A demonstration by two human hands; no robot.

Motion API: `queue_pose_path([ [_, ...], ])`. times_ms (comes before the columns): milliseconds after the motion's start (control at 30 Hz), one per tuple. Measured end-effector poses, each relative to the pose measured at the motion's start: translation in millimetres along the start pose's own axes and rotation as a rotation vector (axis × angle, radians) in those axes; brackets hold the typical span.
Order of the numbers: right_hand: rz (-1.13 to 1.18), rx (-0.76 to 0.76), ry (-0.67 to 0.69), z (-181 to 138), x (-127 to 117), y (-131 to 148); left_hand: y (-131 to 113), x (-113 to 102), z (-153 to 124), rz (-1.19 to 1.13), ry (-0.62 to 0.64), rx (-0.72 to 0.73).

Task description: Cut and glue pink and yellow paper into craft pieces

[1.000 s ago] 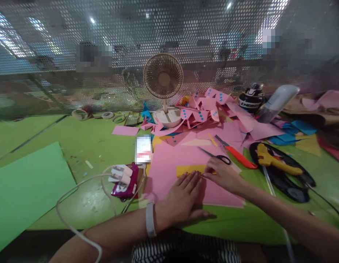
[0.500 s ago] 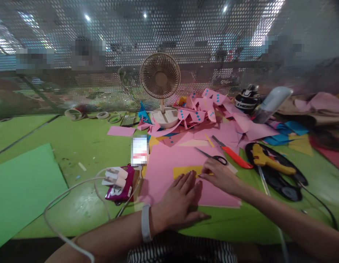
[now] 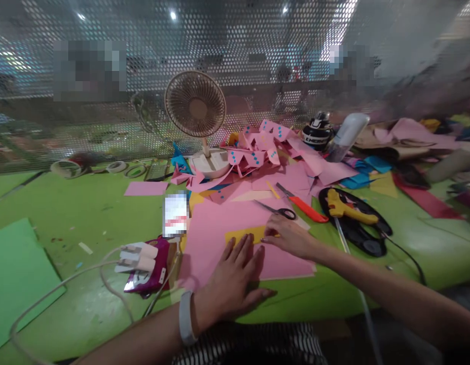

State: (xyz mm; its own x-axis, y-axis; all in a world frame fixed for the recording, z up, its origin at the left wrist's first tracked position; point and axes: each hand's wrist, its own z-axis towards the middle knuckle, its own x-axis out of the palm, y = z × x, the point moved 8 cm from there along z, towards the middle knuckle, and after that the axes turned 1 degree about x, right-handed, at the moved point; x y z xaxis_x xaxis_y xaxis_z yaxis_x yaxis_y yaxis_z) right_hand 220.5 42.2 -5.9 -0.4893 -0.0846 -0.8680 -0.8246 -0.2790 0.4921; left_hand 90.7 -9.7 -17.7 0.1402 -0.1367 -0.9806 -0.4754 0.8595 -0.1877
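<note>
A narrow strip of yellow paper (image 3: 233, 235) lies across a large pink sheet (image 3: 208, 223) in front of me. My left hand (image 3: 232, 276) rests flat on the pink sheet, fingers spread and fingertips at the strip's lower edge. At the strip's right part, my right hand (image 3: 290, 237) has its fingers bent and drawn together on the yellow paper; its fingertips partly cover that end. Dark-handled scissors (image 3: 286, 213) lie just beyond my right hand. Beside them is a knife with a red-orange handle (image 3: 310, 210).
To the right, a yellow glue gun (image 3: 351, 212) sits on a black tray (image 3: 373, 247). A fan (image 3: 196, 109) and heaped pink paper pieces (image 3: 257, 152) stand behind. On the left are a phone (image 3: 176, 215), a purple power bank with plugs (image 3: 160, 268), cables and a green sheet (image 3: 22, 284).
The view has turned to the right, so the table things sit farther left. Both hands stay at the yellow strip; my right fingers look slightly more curled.
</note>
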Motion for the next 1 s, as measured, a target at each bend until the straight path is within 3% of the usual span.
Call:
queue_pose_path([
  [300, -0.036, 0.062, -0.013, -7.1, -9.0, -21.0, 0.6, -4.1, 0.7, -0.002, -0.025, -0.009],
  [600, -0.058, 0.074, -0.019, -4.9, -8.5, -22.1, 6.2, -6.5, 2.7, 0.021, -0.02, -0.037],
  [1000, -0.119, 0.132, -0.047, -15.4, -31.2, -32.9, 7.3, -4.4, 3.5, 0.061, -0.05, -0.015],
])
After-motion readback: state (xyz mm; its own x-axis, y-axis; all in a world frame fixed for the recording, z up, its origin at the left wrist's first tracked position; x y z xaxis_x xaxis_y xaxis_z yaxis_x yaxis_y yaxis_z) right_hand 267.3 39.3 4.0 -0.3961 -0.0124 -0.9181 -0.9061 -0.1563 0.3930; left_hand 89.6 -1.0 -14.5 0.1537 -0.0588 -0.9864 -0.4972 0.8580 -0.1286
